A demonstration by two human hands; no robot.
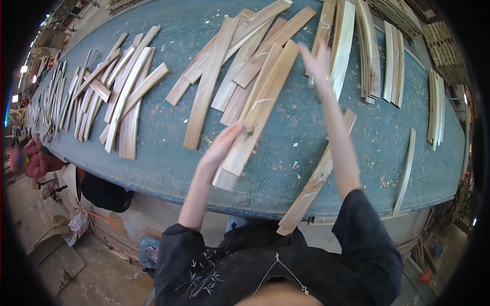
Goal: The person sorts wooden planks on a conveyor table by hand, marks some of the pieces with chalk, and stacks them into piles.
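- Wooden slats [266, 102], at least two laid one on another, are held aslant over the middle of the bench [168, 127], their far end pointed away from the body.
- Their near part is gripped by the left hand [223, 145], closed around the edges, with fingertips just visible at the opposite side.
- The right hand [316, 64] is held beside their far end, blurred, with its fingers spread; whether the slats are touched by it cannot be told.
- Just left of the held slats, a crisscrossed pile [210, 92] is spread, with another loose group [130, 92] farther left.
- Partly covered by the right forearm, a single slat [309, 186] is placed with its near end past the bench edge.
- To the right, an upright-looking row of bundles [370, 56] is laid out, and a narrow slat [406, 173] is placed apart.
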